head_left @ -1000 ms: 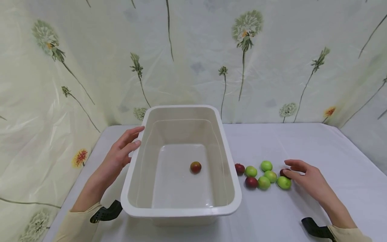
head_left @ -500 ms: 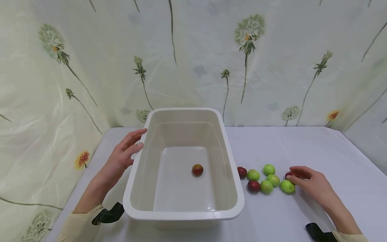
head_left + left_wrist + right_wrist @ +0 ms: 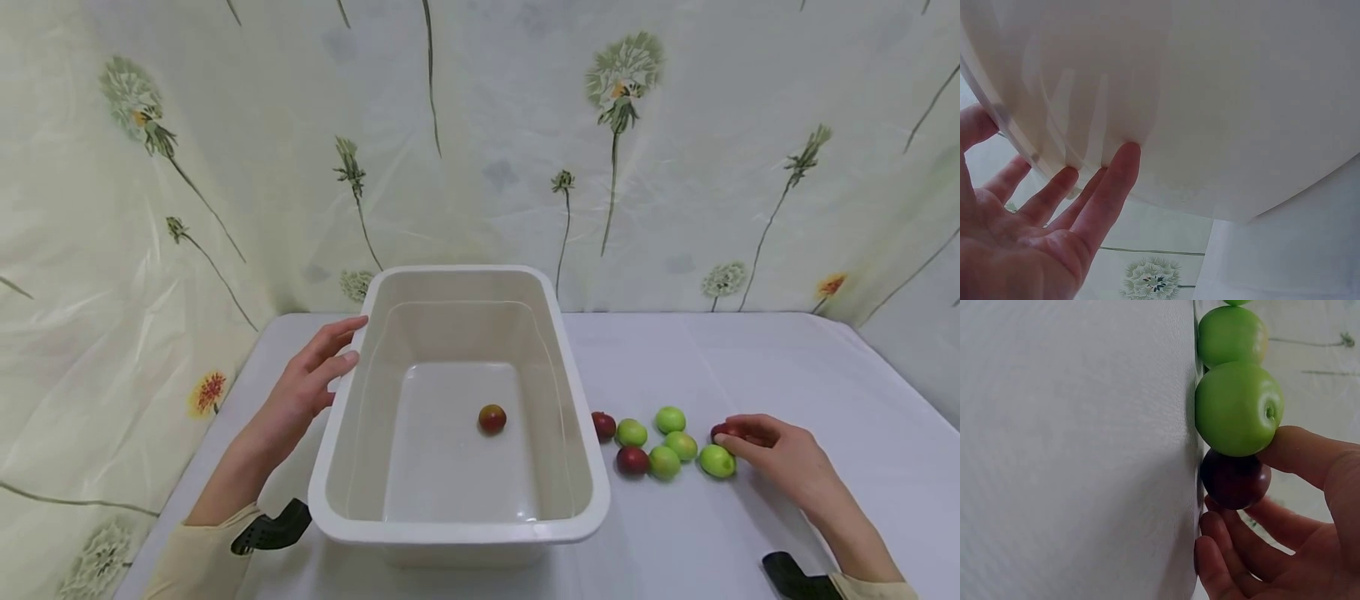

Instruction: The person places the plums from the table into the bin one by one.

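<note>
A deep white plastic tub stands at the middle of the table, with one reddish round fruit on its floor. My left hand touches the tub's left side near the rim; in the left wrist view, fairly straight fingers rest against the outer wall. At the right, my right hand pinches a dark red plum between thumb and fingers, low over the cloth. Right against the plum sits a small green apple, the thumb tip beside it. Part of the plum is hidden by the hand.
Several more small green fruits and two dark red ones lie clustered on the white tablecloth, right of the tub. A flower-printed curtain hangs behind the table and along its sides.
The right hand's thumb and fingers have closed around the dark red plum. The left hand stays at the tub's side. The whole head view has shifted slightly.
</note>
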Demonstrator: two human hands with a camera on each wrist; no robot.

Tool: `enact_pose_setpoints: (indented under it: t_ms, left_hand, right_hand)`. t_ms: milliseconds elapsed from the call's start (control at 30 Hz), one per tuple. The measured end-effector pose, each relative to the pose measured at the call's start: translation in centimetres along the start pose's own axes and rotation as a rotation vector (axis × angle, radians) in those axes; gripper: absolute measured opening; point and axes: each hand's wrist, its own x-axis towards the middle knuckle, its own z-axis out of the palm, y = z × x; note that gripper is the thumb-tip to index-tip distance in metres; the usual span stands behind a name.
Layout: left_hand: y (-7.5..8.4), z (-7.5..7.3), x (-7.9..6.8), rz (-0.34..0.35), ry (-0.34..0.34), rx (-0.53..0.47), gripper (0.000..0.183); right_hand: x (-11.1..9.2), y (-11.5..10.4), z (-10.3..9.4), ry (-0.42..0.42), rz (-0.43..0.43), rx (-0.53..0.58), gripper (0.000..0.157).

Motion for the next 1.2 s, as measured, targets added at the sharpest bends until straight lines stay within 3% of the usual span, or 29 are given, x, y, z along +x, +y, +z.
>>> enact_pose_setpoints:
  t_ms: [633, 1000, 1200]
  left_hand:
    - [0.1, 0.0, -0.1, -0.007, 0.008, 0.001, 0.048]
    - [0.1, 0.0, -0.1, -0.009, 0.001, -0.011, 0.048]
    - [0.2, 0.0, -0.1, -0.007, 0.003, -0.005, 0.048]
  right_hand:
    - [-0.2, -0.3, 0.4, 0.04, -0.024, 0.044, 0.066]
    - [-0.5, -1.6, 0.8, 0.051, -0.023, 0.079, 0.072]
    - [-0.9, -2.7, 0.7, 0.085, -0.064, 0.07, 0.067]
